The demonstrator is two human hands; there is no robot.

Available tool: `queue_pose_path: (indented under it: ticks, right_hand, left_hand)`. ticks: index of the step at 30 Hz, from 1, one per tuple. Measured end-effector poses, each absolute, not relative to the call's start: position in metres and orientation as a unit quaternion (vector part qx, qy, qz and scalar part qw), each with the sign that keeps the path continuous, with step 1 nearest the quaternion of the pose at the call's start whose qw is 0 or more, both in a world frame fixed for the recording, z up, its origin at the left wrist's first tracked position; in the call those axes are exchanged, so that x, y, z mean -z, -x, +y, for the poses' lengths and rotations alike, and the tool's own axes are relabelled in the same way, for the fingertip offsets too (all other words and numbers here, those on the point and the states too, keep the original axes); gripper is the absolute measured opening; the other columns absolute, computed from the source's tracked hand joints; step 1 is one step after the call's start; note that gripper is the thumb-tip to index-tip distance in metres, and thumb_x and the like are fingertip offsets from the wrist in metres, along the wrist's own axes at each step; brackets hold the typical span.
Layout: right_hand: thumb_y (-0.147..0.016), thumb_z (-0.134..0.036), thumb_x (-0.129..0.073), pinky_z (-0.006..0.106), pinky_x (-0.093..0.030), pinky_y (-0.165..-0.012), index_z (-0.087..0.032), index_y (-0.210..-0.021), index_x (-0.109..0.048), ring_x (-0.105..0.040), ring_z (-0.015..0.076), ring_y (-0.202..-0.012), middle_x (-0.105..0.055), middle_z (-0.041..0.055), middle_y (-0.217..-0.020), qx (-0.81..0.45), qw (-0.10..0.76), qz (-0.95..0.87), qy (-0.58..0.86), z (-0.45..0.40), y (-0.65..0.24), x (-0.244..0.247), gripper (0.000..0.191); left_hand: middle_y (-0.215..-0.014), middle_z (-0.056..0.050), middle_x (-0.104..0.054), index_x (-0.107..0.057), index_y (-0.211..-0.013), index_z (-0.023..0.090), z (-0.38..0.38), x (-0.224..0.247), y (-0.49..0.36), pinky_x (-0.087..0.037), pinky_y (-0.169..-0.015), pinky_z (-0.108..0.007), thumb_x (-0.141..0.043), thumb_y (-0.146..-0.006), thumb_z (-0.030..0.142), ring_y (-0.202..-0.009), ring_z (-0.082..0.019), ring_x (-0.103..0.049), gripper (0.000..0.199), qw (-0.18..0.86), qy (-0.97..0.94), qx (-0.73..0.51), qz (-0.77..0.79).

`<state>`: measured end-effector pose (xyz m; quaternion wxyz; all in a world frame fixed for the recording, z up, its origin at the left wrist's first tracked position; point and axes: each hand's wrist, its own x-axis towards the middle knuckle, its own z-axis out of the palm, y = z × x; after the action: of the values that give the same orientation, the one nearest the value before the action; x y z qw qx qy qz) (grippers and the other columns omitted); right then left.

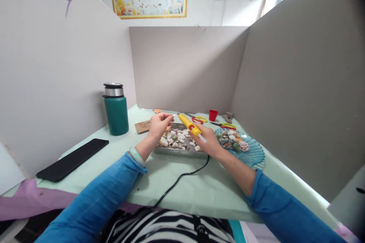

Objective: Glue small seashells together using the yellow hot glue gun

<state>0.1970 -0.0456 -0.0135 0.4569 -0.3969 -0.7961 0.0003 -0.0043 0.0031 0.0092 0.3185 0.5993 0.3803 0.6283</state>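
My right hand [207, 138] is wrapped round a yellow glue gun [186, 122], its nozzle pointing up and to the left, with a clear glue stick at its back end. Near the nozzle, my left hand [159, 124] pinches a small whitish piece [174, 115], too small to make out. Below both hands lies a metal tray [182, 153] with many small shells [174, 138]. A black cord [185, 174] runs from near the gun across the green cloth.
Right of the tray is a blue glass plate [258, 153] of shells. Behind stand a red cup [213, 115] and two pairs of scissors [201, 119]. On the left are a green bottle [116, 115], a black phone-like slab [74, 159] and a brown card [142, 127].
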Motion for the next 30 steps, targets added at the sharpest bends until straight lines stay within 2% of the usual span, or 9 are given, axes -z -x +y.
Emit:
queue_pose_path:
  ticks: [13,30]
  right_hand:
    - [-0.077,-0.019,-0.05,0.026,-0.039,-0.067,-0.019,-0.104,-0.058,-0.058,0.0181,-0.077,-0.066,0.0041,-0.088,0.016,0.41,-0.823,0.392,-0.056,-0.193,0.007,0.028]
    - [-0.077,-0.019,-0.05,0.025,-0.039,-0.065,-0.019,-0.106,-0.059,-0.058,0.0179,-0.075,-0.067,0.0038,-0.086,0.033,0.404,-0.817,0.411,-0.055,-0.193,0.008,0.03]
  left_hand:
    - [-0.068,-0.005,-0.067,-0.068,-0.076,0.013,0.004,-0.008,0.004,-0.043,-0.052,-0.021,-0.067,-0.067,0.039,-0.056,-0.012,-0.057,0.027,0.288,-0.62,-0.621,0.383]
    - [-0.067,-0.005,-0.067,-0.067,-0.074,0.013,0.005,-0.008,0.005,-0.043,-0.052,-0.021,-0.068,-0.066,0.04,-0.056,-0.012,-0.058,0.027,0.305,-0.606,-0.624,0.388]
